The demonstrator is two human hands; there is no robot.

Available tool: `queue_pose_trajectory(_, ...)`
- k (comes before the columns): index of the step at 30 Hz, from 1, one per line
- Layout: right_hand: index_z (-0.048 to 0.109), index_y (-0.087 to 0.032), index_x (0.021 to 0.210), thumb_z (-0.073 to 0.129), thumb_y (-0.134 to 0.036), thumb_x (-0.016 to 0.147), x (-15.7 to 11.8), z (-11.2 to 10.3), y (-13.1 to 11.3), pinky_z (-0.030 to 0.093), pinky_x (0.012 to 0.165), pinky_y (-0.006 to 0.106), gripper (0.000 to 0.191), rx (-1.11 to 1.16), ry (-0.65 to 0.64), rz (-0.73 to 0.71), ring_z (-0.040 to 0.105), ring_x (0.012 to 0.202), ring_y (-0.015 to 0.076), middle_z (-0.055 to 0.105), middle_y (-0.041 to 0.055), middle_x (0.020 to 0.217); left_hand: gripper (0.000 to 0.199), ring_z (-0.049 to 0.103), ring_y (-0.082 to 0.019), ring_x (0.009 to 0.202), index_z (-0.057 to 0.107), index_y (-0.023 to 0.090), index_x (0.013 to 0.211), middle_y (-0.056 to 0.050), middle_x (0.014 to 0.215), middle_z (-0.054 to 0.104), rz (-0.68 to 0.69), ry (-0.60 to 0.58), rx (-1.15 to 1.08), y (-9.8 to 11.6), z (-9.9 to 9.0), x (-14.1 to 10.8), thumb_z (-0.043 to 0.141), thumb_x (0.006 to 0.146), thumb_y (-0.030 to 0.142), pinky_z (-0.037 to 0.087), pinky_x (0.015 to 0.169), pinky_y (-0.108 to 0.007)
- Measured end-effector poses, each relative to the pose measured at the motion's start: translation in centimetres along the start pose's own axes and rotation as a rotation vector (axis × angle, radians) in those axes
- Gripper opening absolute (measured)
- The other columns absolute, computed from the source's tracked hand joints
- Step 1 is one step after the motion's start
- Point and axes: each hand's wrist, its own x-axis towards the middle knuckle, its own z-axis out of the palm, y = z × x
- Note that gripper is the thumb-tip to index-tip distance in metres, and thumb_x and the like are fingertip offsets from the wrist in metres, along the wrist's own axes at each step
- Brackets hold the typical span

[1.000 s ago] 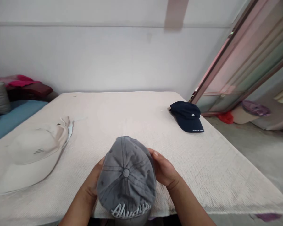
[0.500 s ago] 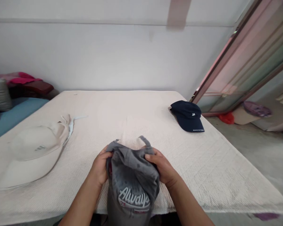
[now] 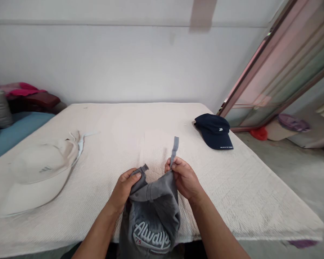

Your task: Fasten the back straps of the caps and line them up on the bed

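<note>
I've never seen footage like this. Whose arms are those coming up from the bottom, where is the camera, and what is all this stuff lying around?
There is no machine here: the arms belong to a person, and the camera sits on that person's head, looking forward and down. That is why you see only forearms.

The left hand and the right hand both grip a grey cap with "Always" stitched on its front. Each hand pinches one end of the back strap; the right hand's strap end sticks upward.

Below is a table under a cream cloth. On it lie a pale wide-brimmed hat to the left and a navy cap at the far right. A framed panel leans against the wall on the right.
</note>
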Motion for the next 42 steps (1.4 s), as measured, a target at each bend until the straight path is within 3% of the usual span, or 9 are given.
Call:
queue_pose_trajectory(4, 0.06, -0.018, 0.078, 0.056, -0.004, 0.065, -0.1, 0.0, -0.7, 0.041, 0.062, 0.025, 0.02, 0.141, -0.018, -0.05, 0.052, 0.064, 0.0115, 0.056, -0.0005, 0.07, 0.022, 0.064, -0.016, 0.064, 0.073, 0.015, 0.084, -0.005, 0.073, 0.072, -0.014, -0.028, 0.028, -0.2, 0.1, 0.0, 0.076, 0.068, 0.029, 0.048, 0.06, -0.022)
queue_pose_trajectory(8, 0.06, -0.017, 0.082, 0.053, -0.002, 0.06, -0.2, -0.4, -1.3, 0.033, 0.051, 0.021, 0.027, 0.208, -0.078, -0.072, 0.04, 0.049, 0.0055, 0.051, -0.0031, 0.066, 0.031, 0.066, -0.017, 0.072, 0.071, 0.017, 0.099, -0.005, 0.083, 0.074, -0.054, -0.063, 0.024, -0.3, 0.4, -0.1, 0.075, 0.07, 0.029, 0.05, 0.068, -0.024)
queue_pose_trajectory(12, 0.058, -0.016, 0.078, 0.057, -0.018, 0.077, -0.2, -0.1, -0.5, 0.025, 0.045, 0.021, 0.003, 0.056, -0.055, -0.015, 0.034, 0.043, 0.0043, 0.051, -0.0025, 0.062, 0.029, 0.066, -0.016, 0.07, 0.07, 0.019, 0.098, -0.003, 0.083, 0.074, -0.095, -0.066, -0.049, -0.7, 0.6, -0.1, 0.074, 0.069, 0.024, 0.05, 0.068, -0.024)
queue_pose_trajectory(17, 0.053, -0.016, 0.072, 0.066, -0.031, 0.08, -0.2, 0.8, 0.9, 0.017, 0.042, 0.02, 0.021, -0.114, -0.067, 0.082, 0.028, 0.039, 0.0027, 0.044, -0.0069, 0.052, 0.021, 0.066, -0.017, 0.073, 0.071, 0.016, 0.093, -0.005, 0.084, 0.073, -0.093, -0.165, -0.11, -1.0, 1.2, -0.3, 0.072, 0.073, 0.023, 0.049, 0.073, -0.027)
queue_pose_trajectory(25, 0.056, -0.015, 0.073, 0.073, -0.035, 0.073, -0.2, 0.9, 1.3, 0.019, 0.041, 0.02, 0.026, -0.314, -0.166, 0.185, 0.029, 0.04, 0.0032, 0.039, -0.0083, 0.05, 0.02, 0.062, -0.013, 0.066, 0.07, 0.017, 0.089, -0.003, 0.077, 0.071, -0.081, -0.124, -0.108, -1.2, 1.1, -0.4, 0.073, 0.073, 0.029, 0.046, 0.065, -0.023)
queue_pose_trajectory(28, 0.054, -0.016, 0.07, 0.071, -0.038, 0.074, 0.0, 0.8, 1.5, 0.018, 0.04, 0.02, 0.028, -0.32, -0.104, 0.168, 0.028, 0.039, 0.0032, 0.037, -0.0089, 0.048, 0.017, 0.06, -0.013, 0.065, 0.069, 0.018, 0.085, -0.001, 0.075, 0.069, -0.071, -0.091, -0.109, -1.3, 0.7, -0.2, 0.072, 0.072, 0.028, 0.045, 0.063, -0.022)
queue_pose_trajectory(34, 0.05, -0.017, 0.075, 0.069, -0.038, 0.076, 0.0, 0.7, 1.2, 0.013, 0.04, 0.02, 0.028, -0.128, -0.007, 0.138, 0.026, 0.038, 0.0012, 0.052, -0.0049, 0.06, 0.009, 0.059, -0.015, 0.071, 0.066, 0.016, 0.078, -0.003, 0.076, 0.066, -0.005, -0.173, -0.094, -1.1, 0.6, -0.2, 0.061, 0.077, 0.022, 0.044, 0.068, -0.025)
queue_pose_trajectory(38, 0.055, -0.017, 0.083, 0.068, -0.039, 0.077, -0.1, 1.2, 1.5, 0.012, 0.039, 0.019, 0.027, -0.176, -0.062, 0.208, 0.025, 0.037, 0.0013, 0.048, -0.0065, 0.057, 0.008, 0.053, -0.011, 0.06, 0.063, 0.016, 0.074, 0.0, 0.067, 0.061, -0.013, -0.184, -0.075, -1.0, 0.8, -0.5, 0.06, 0.078, 0.022, 0.041, 0.059, -0.021)
queue_pose_trajectory(42, 0.053, -0.017, 0.075, 0.069, -0.04, 0.076, 0.0, 1.6, 2.1, 0.013, 0.037, 0.019, 0.028, -0.256, -0.172, 0.301, 0.026, 0.036, 0.0012, 0.046, -0.0068, 0.054, 0.008, 0.047, -0.008, 0.049, 0.063, 0.018, 0.08, 0.003, 0.06, 0.057, -0.053, -0.151, -0.052, -0.9, 0.8, -0.7, 0.064, 0.075, 0.024, 0.034, 0.047, -0.018)
